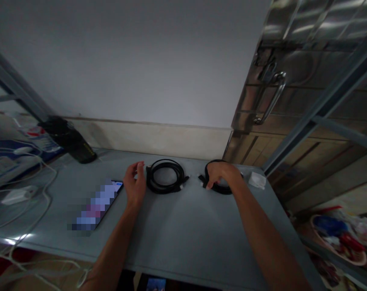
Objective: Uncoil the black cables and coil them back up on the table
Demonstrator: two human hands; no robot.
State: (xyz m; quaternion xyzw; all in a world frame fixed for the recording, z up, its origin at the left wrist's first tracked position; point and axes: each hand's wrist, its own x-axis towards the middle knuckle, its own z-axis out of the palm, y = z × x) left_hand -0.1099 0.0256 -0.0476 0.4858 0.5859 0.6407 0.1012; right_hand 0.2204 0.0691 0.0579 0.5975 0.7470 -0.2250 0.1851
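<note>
Head view: two coils, left hand (135, 185) splayed by left coil (165, 188), right hand (221, 173) closed on right coil (224, 190).

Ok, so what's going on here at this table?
A person is at a grey table where two coiled black cables lie side by side. The left hand is open beside the left coil; the right hand rests on the right coil, grip unclear. A phone lies left of the left hand, a small white block right of the right coil.
</note>
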